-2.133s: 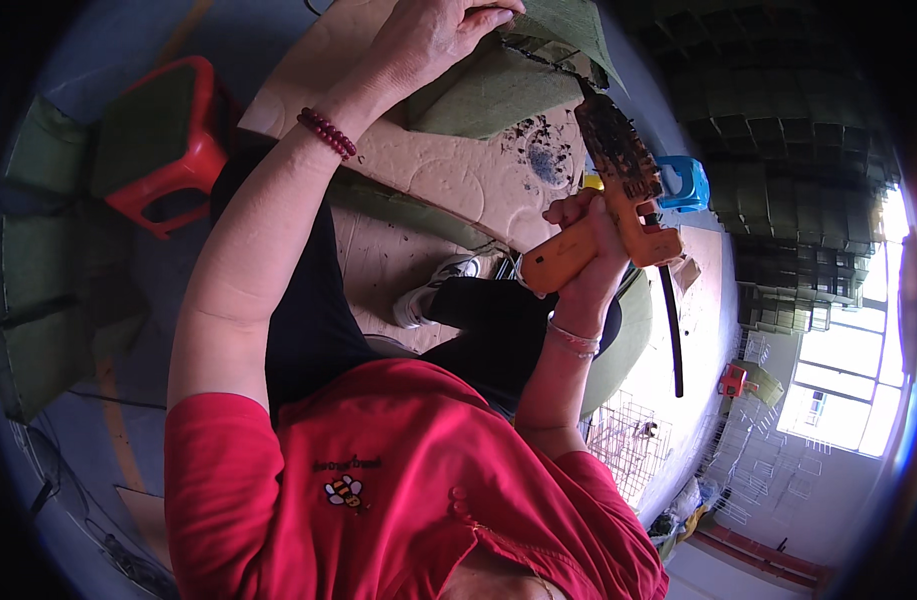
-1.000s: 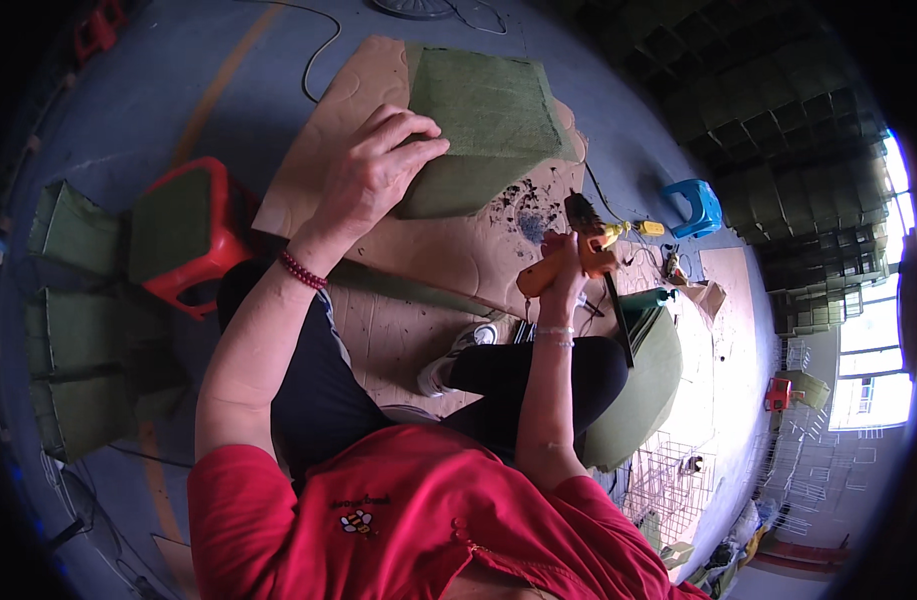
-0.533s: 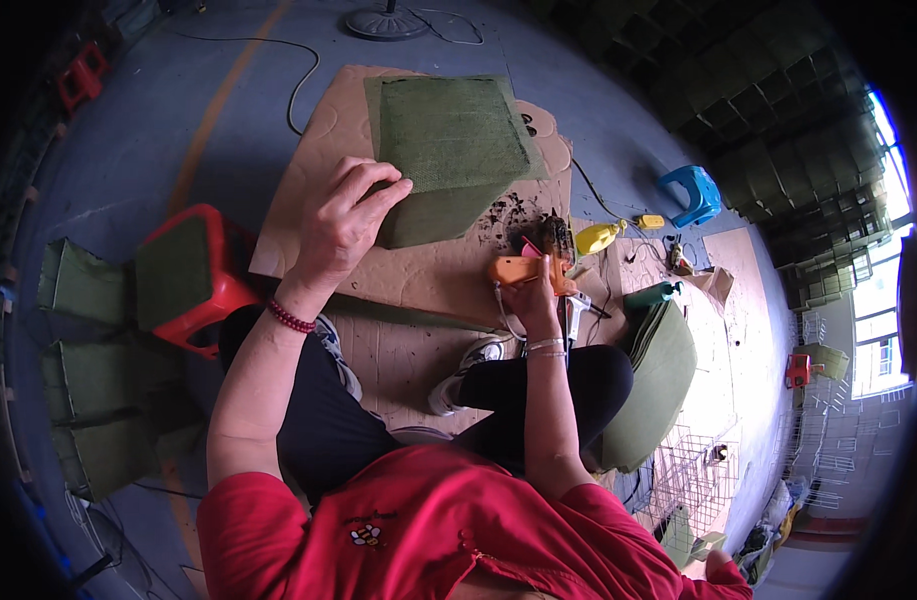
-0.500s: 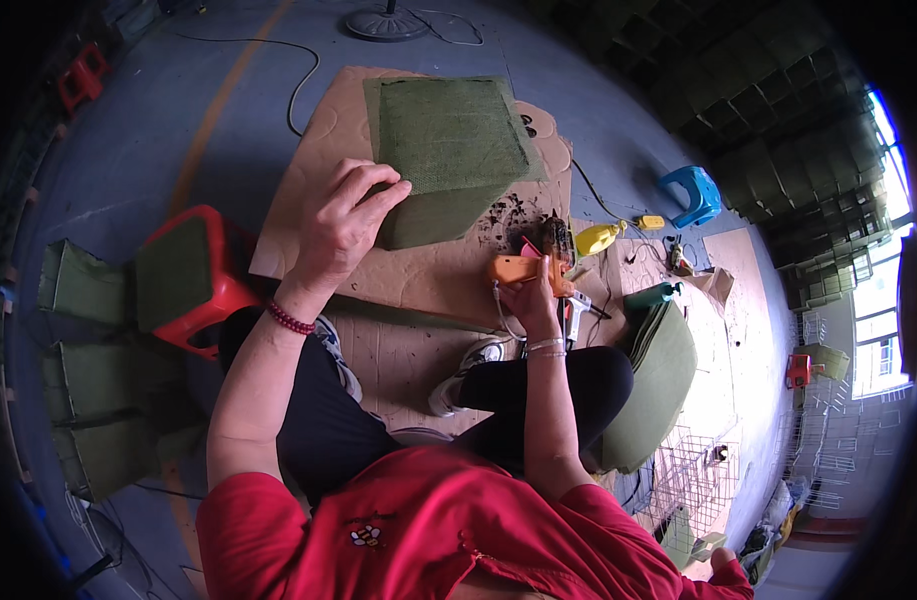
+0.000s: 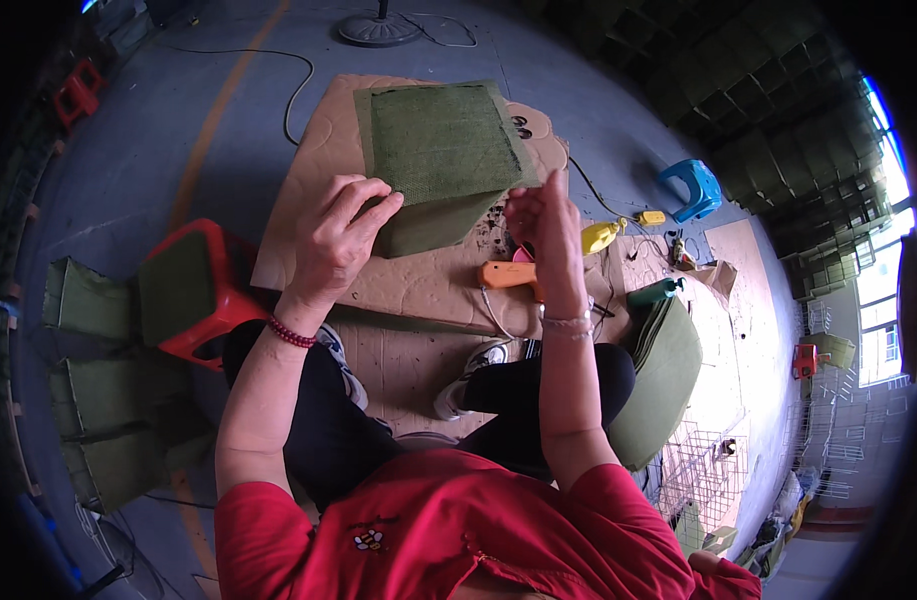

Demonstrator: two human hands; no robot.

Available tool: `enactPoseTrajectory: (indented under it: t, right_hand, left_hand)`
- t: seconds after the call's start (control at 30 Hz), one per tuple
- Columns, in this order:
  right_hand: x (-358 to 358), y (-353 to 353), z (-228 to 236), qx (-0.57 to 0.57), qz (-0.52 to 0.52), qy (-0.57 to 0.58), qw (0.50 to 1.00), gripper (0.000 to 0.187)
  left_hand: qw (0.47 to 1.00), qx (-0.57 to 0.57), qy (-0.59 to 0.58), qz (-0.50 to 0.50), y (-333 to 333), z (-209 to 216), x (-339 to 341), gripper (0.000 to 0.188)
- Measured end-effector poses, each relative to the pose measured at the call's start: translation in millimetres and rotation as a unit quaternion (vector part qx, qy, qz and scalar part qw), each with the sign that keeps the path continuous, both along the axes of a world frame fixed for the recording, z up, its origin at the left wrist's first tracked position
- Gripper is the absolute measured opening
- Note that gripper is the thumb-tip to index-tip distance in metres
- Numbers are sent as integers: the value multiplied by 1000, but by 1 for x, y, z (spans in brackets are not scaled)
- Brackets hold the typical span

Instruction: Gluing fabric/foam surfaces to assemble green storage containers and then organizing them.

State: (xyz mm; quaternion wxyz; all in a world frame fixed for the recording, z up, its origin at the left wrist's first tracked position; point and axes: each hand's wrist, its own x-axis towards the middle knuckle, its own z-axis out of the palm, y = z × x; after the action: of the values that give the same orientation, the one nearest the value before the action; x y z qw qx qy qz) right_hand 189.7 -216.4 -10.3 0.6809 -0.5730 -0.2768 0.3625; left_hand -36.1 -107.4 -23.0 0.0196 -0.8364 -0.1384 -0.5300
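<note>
Pressing the green felt panel (image 5: 433, 165) flat on the cardboard sheet (image 5: 318, 180).
Our left hand (image 5: 340, 240) spreads over its near corner; our right hand (image 5: 546, 222) hovers empty, fingers loose, above the orange glue gun (image 5: 506, 274).

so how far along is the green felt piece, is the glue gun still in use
Done: the orange glue gun lies on the cardboard sheet, out of hand. In hand: the left hand presses the folded corner of the green felt panel; the right hand is raised beside it, holding nothing visible. Left: a stack of green felt sheets waits at the right knee; whether more edges need glue cannot be told.
</note>
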Motion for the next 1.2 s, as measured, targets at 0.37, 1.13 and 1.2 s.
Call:
enactPoseTrajectory:
  t: [0.37,1.13,1.2]
  right_hand:
    - [-5,11,-36,108,15,-25,994,24]
    - [-34,25,-42,162,30,88,982,27]
    - [-34,29,-47,166,14,76,983,22]
  left_hand:
    - [995,61,75,23,-2,-1,-9,25]
    - [989,102,90,63,1,-7,-5,29]
    - [989,101,89,58,1,-8,-5,29]
